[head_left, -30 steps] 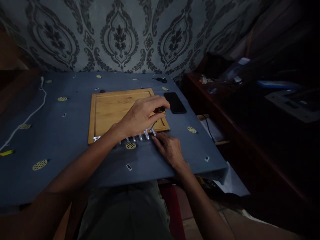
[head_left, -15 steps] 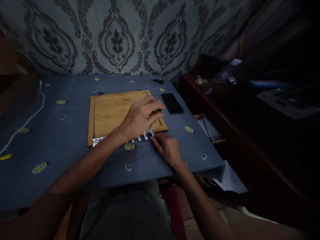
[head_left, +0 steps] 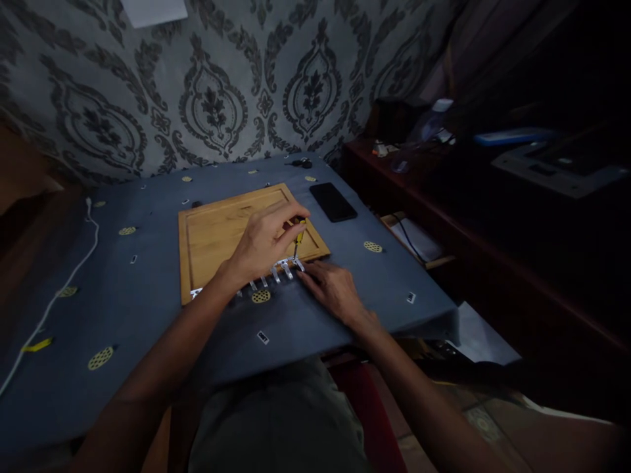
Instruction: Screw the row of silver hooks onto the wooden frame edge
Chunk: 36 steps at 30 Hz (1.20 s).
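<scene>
My left hand [head_left: 263, 240] is closed around the yellow-and-black handle of a small screwdriver [head_left: 299, 234]. The screwdriver stands nearly upright, its tip down at the right end of a shiny metal hook rail [head_left: 283, 263]. That rail runs along the near edge of a wooden board [head_left: 211, 230], and its several hooks stick out towards me over the cloth. Part of the rail is hidden behind my left forearm. My right hand [head_left: 332, 287] rests at the board's near right corner, fingertips against the rail's end hook; whether they pinch it is unclear.
A black phone [head_left: 333, 202] lies right of the board on the blue tablecloth [head_left: 345, 246]. Keys [head_left: 303, 162] are at the back, a white cable [head_left: 73, 276] and a yellow object [head_left: 38, 345] at left. A dark red desk [head_left: 414, 203] stands to the right.
The view has shifted and tilted slightly. My left hand has turned a little, so more of the yellow handle shows. My right hand keeps its place by the rail's end.
</scene>
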Available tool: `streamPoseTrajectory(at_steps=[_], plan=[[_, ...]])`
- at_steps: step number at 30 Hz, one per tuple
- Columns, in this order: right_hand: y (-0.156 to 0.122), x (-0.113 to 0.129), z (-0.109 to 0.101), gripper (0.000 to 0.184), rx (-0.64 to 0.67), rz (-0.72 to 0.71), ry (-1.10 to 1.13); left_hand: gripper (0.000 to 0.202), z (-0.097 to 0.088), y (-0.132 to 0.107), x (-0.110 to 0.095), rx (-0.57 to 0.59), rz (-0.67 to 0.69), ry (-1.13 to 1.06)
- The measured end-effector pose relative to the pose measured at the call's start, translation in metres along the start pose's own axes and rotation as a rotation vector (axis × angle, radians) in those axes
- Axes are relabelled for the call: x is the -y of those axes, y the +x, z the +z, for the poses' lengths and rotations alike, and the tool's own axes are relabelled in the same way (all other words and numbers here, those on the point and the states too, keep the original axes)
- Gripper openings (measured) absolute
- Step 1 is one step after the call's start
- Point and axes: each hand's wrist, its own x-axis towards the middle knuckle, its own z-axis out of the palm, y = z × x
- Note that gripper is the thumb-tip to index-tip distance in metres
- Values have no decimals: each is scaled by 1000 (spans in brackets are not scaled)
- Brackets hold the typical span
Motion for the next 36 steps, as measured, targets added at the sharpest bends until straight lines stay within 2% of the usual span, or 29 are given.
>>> streamPoseTrajectory(at_steps=[5, 17, 36], plan=[[0, -1, 1, 37, -20, -7, -5, 5, 5, -1, 2, -94, 32, 29], [-2, -2, 1, 42, -22, -19, -24, 14, -4, 2, 4, -19, -19, -34], [-1, 0, 0, 41, 1, -8, -60, 12, -5, 2, 4, -13, -34, 1]])
